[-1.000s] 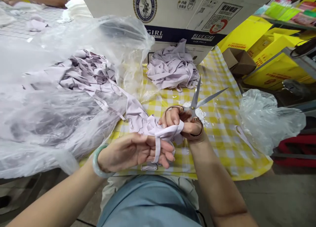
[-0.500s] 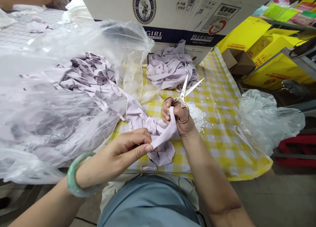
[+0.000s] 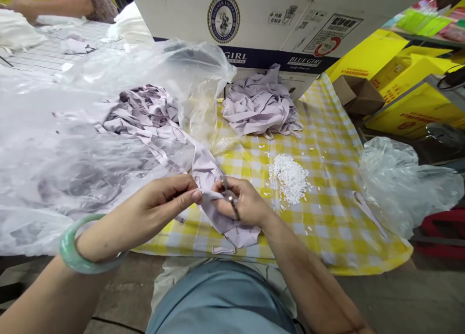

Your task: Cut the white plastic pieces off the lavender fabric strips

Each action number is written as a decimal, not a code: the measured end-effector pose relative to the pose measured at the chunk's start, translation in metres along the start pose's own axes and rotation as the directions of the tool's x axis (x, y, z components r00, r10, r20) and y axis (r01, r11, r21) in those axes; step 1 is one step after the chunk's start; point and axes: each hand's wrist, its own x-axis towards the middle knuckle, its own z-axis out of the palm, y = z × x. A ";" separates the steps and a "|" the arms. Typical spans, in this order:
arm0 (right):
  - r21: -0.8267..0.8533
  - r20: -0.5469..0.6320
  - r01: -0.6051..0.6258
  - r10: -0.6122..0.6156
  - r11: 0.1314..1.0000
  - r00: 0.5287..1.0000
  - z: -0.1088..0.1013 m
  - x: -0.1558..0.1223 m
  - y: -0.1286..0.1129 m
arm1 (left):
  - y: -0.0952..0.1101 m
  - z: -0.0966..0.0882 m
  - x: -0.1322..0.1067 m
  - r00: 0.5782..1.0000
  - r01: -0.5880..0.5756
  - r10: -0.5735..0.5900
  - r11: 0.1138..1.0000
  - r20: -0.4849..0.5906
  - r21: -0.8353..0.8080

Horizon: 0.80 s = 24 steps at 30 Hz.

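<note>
My left hand (image 3: 165, 203), with a green bangle (image 3: 82, 251) at its wrist, pinches the edge of a pale lilac cloth piece (image 3: 206, 168) between thumb and fingertips. Close beside it, my right hand (image 3: 245, 203) is closed around the scissors (image 3: 231, 199); their handle ring shows, but the blades are mostly hidden. Part of the lilac cloth also runs to my right fingers. The cloth trails back to a lilac pile (image 3: 145, 109) on clear plastic and hangs down below my hands. Further off lies another heap of lilac cloth (image 3: 259, 104).
A heap of small white bits (image 3: 290, 179) lies on the yellow checked tablecloth (image 3: 337, 218). Behind stands a large carton (image 3: 269, 26). Clear plastic sheeting (image 3: 72, 169) covers the left, and a plastic bag (image 3: 407, 179) sits right. Another person's arm (image 3: 61, 6) shows top left.
Both hands have moved left and closer together along the cloth. The scissors have swung from pointing upward, blades apart, to a turned position at the cloth. The view has shifted slightly.
</note>
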 end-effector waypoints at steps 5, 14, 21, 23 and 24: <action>0.135 -0.092 0.046 -0.034 0.990 0.995 -0.019 0.012 -0.001 | -0.005 -0.004 -0.007 0.976 -0.100 0.098 0.995 0.192 0.002; 0.242 0.007 -0.001 0.000 0.970 1.000 0.026 0.039 0.026 | -0.001 0.031 0.005 0.972 -0.223 0.161 0.861 -0.173 -0.456; -0.447 -0.289 0.063 -0.210 0.892 0.934 -0.021 -0.022 0.017 | -0.018 0.075 0.021 0.944 -0.194 -0.032 0.753 -0.329 -0.629; -0.629 -0.310 -0.033 -0.212 0.777 0.927 -0.030 -0.044 0.008 | -0.019 0.090 0.024 0.955 -0.172 -0.010 0.795 -0.297 -0.582; -0.686 -0.303 -0.072 -0.194 0.724 0.933 -0.031 -0.054 0.005 | -0.018 0.098 0.026 0.959 -0.168 0.007 0.818 -0.283 -0.550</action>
